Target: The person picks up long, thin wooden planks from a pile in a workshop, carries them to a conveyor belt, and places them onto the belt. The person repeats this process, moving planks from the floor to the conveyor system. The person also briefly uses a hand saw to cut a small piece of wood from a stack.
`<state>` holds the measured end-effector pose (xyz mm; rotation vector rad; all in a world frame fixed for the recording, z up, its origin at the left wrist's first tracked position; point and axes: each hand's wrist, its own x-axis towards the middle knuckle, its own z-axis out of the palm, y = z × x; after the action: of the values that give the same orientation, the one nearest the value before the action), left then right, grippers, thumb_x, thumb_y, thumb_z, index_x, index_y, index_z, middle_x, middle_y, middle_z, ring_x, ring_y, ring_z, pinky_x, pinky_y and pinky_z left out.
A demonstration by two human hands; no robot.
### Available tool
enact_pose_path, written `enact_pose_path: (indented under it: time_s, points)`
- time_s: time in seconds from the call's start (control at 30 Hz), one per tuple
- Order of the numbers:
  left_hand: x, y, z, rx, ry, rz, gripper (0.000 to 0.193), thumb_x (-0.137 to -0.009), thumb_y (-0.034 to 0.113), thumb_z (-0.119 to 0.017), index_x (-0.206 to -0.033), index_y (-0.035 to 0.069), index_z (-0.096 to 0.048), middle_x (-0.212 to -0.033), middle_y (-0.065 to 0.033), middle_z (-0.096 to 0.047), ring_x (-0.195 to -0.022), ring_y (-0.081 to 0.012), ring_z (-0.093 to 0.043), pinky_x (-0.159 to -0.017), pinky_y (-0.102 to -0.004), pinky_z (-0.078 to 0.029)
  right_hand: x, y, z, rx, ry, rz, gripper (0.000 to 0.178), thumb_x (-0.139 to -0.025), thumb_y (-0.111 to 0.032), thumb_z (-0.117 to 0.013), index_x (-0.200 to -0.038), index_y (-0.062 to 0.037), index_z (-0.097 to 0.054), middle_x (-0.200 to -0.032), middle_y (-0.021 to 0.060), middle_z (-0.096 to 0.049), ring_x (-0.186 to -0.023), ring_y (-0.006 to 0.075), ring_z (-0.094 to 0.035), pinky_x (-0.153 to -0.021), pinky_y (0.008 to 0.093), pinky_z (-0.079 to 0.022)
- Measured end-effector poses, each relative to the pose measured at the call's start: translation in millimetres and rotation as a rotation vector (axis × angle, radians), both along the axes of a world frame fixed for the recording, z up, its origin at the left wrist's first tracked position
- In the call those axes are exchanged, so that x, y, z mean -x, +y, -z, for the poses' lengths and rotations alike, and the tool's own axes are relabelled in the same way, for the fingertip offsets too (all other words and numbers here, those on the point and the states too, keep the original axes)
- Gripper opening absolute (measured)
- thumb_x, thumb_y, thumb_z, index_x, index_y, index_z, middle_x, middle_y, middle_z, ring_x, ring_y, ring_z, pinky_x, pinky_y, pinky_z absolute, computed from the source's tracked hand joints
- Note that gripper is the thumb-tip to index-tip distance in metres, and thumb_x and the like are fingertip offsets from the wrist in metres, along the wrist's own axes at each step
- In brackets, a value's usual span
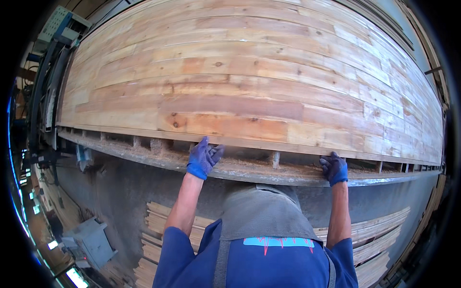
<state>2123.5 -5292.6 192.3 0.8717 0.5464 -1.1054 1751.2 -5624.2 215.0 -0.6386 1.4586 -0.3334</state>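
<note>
Head view: nearest, wearer's grey apron (269,213) over a blue shirt; to the left and right of it, stacked pale wood strips (382,235) lie low down, with a grey metal box (91,242) farther left. Next, tabletop (245,175), its near strip strewn with sawdust, short upright wood blocks (276,159) standing along it. Left hand (205,157), purple-blue glove, fingers partly bent, fingertips at the panel's near edge; right hand (334,168), likewise gloved, fingers curled at the same edge, well to the right. Cannot tell whether either grips it. Wood panel (259,79), jointed from many knotty boards, lies flat above the blocks, spanning nearly the whole width. Far left, beyond its end: machine with pale control box (60,25).
</note>
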Motion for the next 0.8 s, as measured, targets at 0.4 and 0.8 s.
enact_pose_path:
  time_s: [0.4, 0.8]
  points:
    - [5, -17, 17, -0.229, -0.062, 0.007, 0.029, -0.094, 0.041, -0.056, -0.104, 0.014, -0.059, -0.08, -0.0042, -0.067, -0.065, -0.0188, -0.065, -0.057, -0.0364, -0.058, -13, 12, 50, 0.0, -0.54, 0.389, 0.039, -0.095, -0.025, -0.051, -0.125, -0.0005, -0.053, -0.127, 0.0164, -0.058, -0.12, 0.0314, -0.053, -0.108, 0.0456, -0.039]
    - [19, -36, 16, -0.296, -0.065, -0.196, 0.038, -0.092, 0.034, -0.061, -0.125, 0.017, -0.051, -0.113, -0.0082, -0.064, -0.103, -0.0287, -0.062, -0.084, -0.0551, -0.051, -3, 15, 57, 0.05, -0.463, 0.388, 0.041, -0.096, -0.026, -0.051, -0.126, 0.0019, -0.053, -0.124, 0.0173, -0.06, -0.115, 0.0321, -0.058, -0.103, 0.046, -0.045]
